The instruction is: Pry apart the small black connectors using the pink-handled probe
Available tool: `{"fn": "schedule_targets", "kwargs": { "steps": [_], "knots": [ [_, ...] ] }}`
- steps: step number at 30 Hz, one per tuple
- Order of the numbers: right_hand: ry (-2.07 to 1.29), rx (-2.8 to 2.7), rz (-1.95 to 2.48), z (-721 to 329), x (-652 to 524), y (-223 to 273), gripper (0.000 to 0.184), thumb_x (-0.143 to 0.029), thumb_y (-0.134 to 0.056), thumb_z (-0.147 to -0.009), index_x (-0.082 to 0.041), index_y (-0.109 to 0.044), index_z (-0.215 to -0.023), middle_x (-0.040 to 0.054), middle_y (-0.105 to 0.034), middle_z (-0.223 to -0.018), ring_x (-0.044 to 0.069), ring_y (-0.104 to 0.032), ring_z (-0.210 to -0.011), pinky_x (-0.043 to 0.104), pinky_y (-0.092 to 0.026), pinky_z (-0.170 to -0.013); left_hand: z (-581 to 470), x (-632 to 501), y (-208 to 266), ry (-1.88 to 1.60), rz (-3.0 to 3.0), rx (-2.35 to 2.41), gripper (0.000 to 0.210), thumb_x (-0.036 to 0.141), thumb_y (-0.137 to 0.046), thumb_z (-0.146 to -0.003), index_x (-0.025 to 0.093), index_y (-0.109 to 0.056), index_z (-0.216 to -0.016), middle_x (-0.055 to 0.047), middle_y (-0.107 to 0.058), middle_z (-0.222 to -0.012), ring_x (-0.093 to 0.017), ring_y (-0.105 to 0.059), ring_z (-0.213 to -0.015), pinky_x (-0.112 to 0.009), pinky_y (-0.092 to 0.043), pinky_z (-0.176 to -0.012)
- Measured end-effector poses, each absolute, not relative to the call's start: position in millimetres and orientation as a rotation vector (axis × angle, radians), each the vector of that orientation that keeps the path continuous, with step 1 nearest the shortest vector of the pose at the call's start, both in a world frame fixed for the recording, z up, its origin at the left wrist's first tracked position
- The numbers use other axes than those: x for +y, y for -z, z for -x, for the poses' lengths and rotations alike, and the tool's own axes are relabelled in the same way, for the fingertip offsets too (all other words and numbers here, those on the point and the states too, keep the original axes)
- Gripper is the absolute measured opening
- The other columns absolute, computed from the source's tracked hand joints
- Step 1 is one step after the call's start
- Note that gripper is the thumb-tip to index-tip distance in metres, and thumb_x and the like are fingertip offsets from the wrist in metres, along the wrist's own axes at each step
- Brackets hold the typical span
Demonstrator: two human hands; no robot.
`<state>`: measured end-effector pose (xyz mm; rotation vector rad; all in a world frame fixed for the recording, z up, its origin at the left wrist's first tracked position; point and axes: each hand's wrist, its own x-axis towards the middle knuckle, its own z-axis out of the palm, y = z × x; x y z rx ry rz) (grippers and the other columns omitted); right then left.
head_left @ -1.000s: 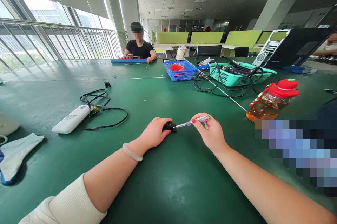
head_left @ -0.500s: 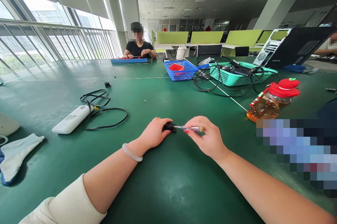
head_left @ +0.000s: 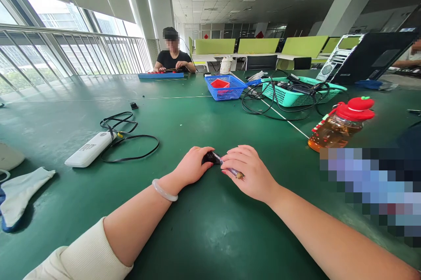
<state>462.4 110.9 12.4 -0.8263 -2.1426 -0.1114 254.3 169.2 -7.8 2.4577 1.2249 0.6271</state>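
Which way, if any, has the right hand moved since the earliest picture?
Yes: the right hand has shifted left, nearer to the black part, judged against the white device, which lies in the same place.

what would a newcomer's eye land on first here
Probably the red-lidded bottle of amber liquid, on the right side of the green table. Then, near the centre, the left hand holding a small black part, and the right hand with a screwdriver angled towards it.
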Motion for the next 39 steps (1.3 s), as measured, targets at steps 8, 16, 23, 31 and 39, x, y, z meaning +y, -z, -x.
{"fn": "schedule_targets", "kwargs": {
  "steps": [8,16,23,31,39],
  "knots": [
    [0.194,-2.026,0.801,-463,105,-20,0.007,-0.018,-0.059,-0.089,-0.025,-0.062,-0.09,0.0002,-0.071,-0.083,0.02,-0.066,-0.084,0.045,-0.042,-0.096,-255,169,7,-0.626,-2.454,1.226,0.039,0.026,-0.06,-0.086,0.022,-0.058,-0.126,-0.005,-0.067,-0.12,-0.025,-0.057,-0.113,-0.042,-0.046,-0.101],
    [0.216,-2.052,0.778,-462,105,-20,0.01,-0.015,-0.058,-0.088,-0.024,-0.061,-0.091,0.0004,-0.071,-0.083,0.02,-0.066,-0.085,0.044,-0.042,-0.095,-255,169,7,-0.633,-2.459,1.219,0.039,0.025,-0.06,-0.086,0.022,-0.058,-0.125,-0.005,-0.067,-0.121,-0.025,-0.057,-0.113,-0.042,-0.046,-0.102],
    [0.231,-2.13,0.803,-459,102,-20,0.015,-0.01,-0.056,-0.087,-0.024,-0.062,-0.088,0.0001,-0.072,-0.087,0.019,-0.064,-0.087,0.046,-0.038,-0.099,-254,168,7,-0.639,-2.465,1.225,0.039,0.024,-0.061,-0.086,0.022,-0.058,-0.124,-0.005,-0.067,-0.12,-0.025,-0.057,-0.113,-0.042,-0.047,-0.101],
    [0.235,-2.295,0.835,-458,101,-16,0.018,-0.008,-0.056,-0.085,-0.023,-0.065,-0.087,0.0015,-0.071,-0.094,0.022,-0.06,-0.097,0.051,-0.033,-0.105,-255,168,6,-0.638,-2.472,1.225,0.039,0.025,-0.061,-0.086,0.022,-0.057,-0.125,-0.005,-0.067,-0.12,-0.024,-0.058,-0.112,-0.04,-0.047,-0.1],
    [0.142,-2.495,0.76,-455,101,-8,0.028,-0.003,-0.058,-0.077,-0.022,-0.068,-0.095,0.0038,-0.069,-0.107,0.023,-0.056,-0.105,0.044,-0.042,-0.095,-254,168,6,-0.623,-2.467,1.221,0.04,0.02,-0.057,-0.086,0.02,-0.057,-0.126,-0.006,-0.068,-0.119,-0.025,-0.057,-0.112,-0.041,-0.046,-0.1]
  ]
}}
